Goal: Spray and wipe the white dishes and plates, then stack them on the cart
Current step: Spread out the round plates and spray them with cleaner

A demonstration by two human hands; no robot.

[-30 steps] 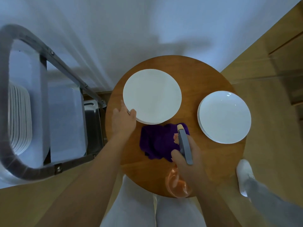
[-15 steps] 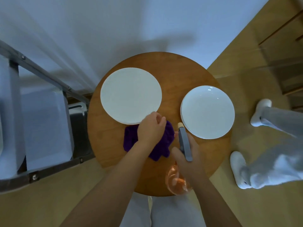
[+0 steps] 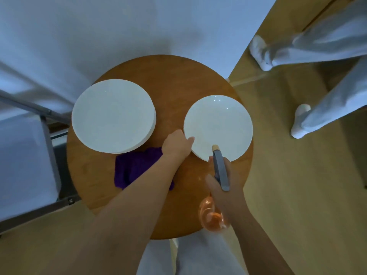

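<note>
**A:** Which step is this?

**B:** I judge it the start of a spray. The right hand (image 3: 222, 187) is wrapped around the spray bottle (image 3: 219, 169), nozzle aimed at the stack of dishes (image 3: 220, 124) on the right side of the round table (image 3: 174, 76). The left hand (image 3: 175, 145) reaches across to that stack's near-left rim, thumb lying on the rim; I cannot tell whether the fingers below grip it.

**A:** And next?

**B:** Probably steadying or lifting the top dish, squeezing the trigger, then taking up the purple cloth (image 3: 135, 169), which lies at the table's near-left part, partly under the left forearm.

**A:** Where do the rest of the plates sit?

**B:** A stack of flat plates (image 3: 113, 116) is on the table's left side, just beyond the cloth. The cart (image 3: 45, 124) stands off the left edge.

**A:** Anything in the way?

**B:** Another person's legs (image 3: 317, 62) stand beyond the right edge, well apart from the dishes. The crossed left arm covers the cloth.
</note>
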